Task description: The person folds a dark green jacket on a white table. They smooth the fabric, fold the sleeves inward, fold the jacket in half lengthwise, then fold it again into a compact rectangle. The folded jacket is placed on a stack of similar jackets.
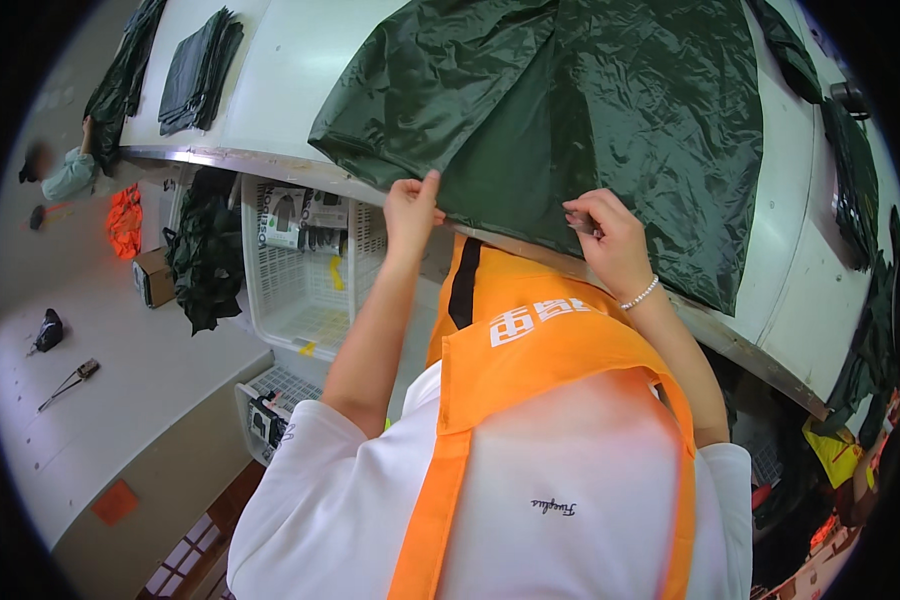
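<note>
A: "Where was the big green cloth (660, 130)?"

B: "It lay on the white table (290, 60), right in front, with lots of creases. The left hand (413, 213) seemed to pinch its near edge. The right hand (610, 238) was farther right by that edge, fingers curled around a small grey thing (583, 222), too small to name."

A: "So which step was it?"

B: "Most likely working along the near edge. I guess the next move called for a firm left pinch and a careful right hand."

A: "Was anything in the way?"

B: "The creases could have hidden a bad spot, and the edge could have slipped off the table. A pile of dark folded pieces (200, 72) lay far left, and more dark cloth (850, 180) lay at the right. Low on the left stood a white basket (253, 270) with packs (282, 215) inside."
</note>
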`<state>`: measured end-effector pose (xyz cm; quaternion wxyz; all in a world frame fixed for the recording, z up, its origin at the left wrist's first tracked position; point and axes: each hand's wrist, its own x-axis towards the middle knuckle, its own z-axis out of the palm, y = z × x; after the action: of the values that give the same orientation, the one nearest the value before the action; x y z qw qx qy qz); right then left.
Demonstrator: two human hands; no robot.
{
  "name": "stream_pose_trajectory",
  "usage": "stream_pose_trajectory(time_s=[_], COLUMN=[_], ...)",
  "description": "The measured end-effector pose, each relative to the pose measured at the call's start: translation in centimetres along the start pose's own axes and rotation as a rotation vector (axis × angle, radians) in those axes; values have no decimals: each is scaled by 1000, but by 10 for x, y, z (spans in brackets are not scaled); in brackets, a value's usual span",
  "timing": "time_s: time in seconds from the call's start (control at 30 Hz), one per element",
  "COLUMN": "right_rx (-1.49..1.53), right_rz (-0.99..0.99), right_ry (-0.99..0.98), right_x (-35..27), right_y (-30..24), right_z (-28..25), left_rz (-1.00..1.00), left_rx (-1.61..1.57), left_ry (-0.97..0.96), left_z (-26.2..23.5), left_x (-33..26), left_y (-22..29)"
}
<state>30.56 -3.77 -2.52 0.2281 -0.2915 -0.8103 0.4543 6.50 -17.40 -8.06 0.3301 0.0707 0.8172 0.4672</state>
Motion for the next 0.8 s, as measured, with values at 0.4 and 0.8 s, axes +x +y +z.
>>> stream_pose_trajectory(time_s=[0.4, 0.8], right_rx=[109, 73], right_rz=[155, -9], right_ry=[-143, 76], right_x=[9, 33], right_y=[-8, -45], right_z=[25, 11], left_rz=[-146, 39], left_rx=[-456, -494], left_ry=[-349, -394], left_z=[-2, 25], left_x=[-14, -72], left_y=[48, 105])
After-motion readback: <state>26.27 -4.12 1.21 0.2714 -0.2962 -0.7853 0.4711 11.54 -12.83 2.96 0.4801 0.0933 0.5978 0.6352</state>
